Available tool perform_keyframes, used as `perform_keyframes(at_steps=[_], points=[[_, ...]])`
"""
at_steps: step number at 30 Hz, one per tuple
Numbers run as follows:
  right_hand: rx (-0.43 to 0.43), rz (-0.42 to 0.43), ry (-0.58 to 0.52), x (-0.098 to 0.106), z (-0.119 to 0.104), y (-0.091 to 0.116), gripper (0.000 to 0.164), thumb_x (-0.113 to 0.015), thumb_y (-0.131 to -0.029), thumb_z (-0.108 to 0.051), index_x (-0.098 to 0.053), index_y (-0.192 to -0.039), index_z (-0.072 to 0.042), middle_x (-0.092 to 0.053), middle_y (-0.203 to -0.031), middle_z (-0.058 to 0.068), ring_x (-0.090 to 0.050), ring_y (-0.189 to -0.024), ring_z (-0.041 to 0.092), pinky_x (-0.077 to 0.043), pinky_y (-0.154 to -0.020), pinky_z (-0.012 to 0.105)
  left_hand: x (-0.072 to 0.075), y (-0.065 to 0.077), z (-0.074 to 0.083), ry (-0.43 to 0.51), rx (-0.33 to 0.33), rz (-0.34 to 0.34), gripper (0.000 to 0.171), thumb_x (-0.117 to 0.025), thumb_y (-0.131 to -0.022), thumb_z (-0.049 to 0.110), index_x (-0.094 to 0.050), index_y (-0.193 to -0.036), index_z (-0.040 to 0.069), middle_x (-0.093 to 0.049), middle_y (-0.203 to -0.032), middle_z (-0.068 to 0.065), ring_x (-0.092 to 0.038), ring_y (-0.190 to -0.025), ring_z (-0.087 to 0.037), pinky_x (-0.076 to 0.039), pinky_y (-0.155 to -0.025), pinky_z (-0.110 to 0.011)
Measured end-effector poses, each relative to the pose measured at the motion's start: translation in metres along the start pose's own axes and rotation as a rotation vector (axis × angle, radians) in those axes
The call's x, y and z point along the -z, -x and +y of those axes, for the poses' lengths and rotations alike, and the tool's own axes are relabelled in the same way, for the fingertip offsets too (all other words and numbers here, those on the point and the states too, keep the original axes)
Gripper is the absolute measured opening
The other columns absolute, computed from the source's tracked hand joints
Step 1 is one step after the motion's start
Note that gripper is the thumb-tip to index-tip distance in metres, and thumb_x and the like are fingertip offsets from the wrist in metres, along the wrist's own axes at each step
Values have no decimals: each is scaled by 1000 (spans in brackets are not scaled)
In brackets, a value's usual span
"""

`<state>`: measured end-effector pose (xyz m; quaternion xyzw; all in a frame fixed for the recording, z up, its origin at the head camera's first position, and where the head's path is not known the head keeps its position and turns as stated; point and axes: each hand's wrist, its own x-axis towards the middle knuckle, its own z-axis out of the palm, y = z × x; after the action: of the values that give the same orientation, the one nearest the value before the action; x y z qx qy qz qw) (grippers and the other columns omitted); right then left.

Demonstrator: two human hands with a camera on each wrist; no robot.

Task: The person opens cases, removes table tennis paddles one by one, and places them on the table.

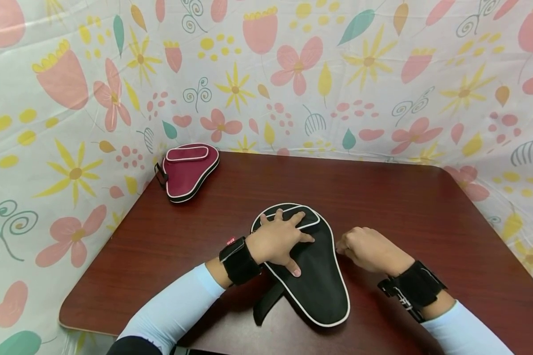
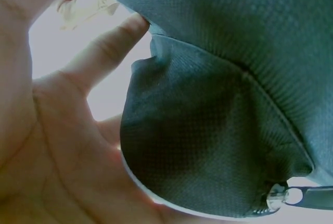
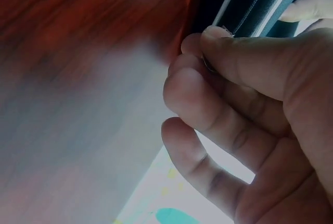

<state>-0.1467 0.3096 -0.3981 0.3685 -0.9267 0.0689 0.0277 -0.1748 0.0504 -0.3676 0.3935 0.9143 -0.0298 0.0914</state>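
A black table tennis bat case [image 1: 321, 276] with white piping lies on the table, its rounded end away from me and its narrow end towards me. My left hand [image 1: 277, 241] rests on it with fingers spread, over the outer pocket. At the case's right edge, my right hand [image 1: 366, 249] pinches the zipper pull between thumb [image 3: 250, 60] and forefinger; the fingertips mostly hide it. The right wrist view shows the other fingers loosely bent below. A metal zipper slider [image 2: 278, 197] with a dark tab shows in the left wrist view.
A dark red case [image 1: 186, 172] of the same shape lies at the table's back left corner. A black strap [image 1: 267, 303] sticks out from under the black case. The brown table [image 1: 382, 197] meets a flower-print cloth [image 1: 266, 74] at the back.
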Motion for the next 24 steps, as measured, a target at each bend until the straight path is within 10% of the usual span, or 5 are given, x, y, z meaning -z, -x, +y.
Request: perform_keyframes(at_steps=[24], points=[[89,46,63,-6,10,-30,46,-72,-86,1,-48,-58,-28,-33,-58,-16,-30,-51,-2,-22,-51,23,-3,24,3,-170,90,-1,75,-56,-87,79,-42,-154,48,-26,-167,-13,-38,-141,-52,-47,-95,-62]])
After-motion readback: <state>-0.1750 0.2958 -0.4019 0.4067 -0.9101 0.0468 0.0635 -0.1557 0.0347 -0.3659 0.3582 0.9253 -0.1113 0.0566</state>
